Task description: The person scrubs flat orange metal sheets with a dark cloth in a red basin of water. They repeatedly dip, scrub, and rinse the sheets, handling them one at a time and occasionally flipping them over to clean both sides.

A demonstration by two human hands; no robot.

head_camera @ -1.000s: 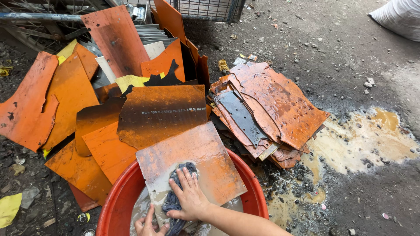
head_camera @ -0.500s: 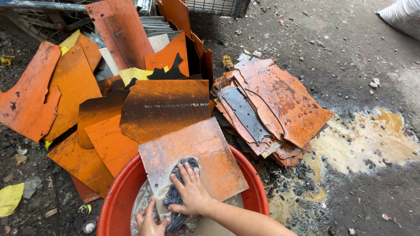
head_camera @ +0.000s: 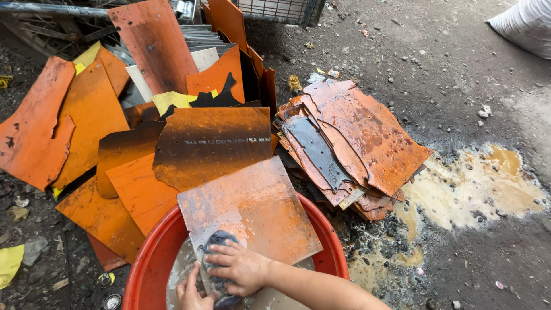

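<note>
Sheet (head_camera: 252,215) tilted across red tub (head_camera: 146,252) at 6 o'clock, far edge over the rim. Rag (head_camera: 215,241) now lower on the sheet than a second ago, right hand (head_camera: 241,267) fingers pressed onto it; scrubbing mid-stroke, likely. Left hand (head_camera: 189,294) gripping the near edge. Stack (head_camera: 350,143) at 2 o'clock.

A white woven sack (head_camera: 525,26) lies at the upper right corner of the frame, bulging and cut off by the edge. A small round can (head_camera: 112,301) with a dark lid sits at the lower left. No labels, signs or screens show.
</note>
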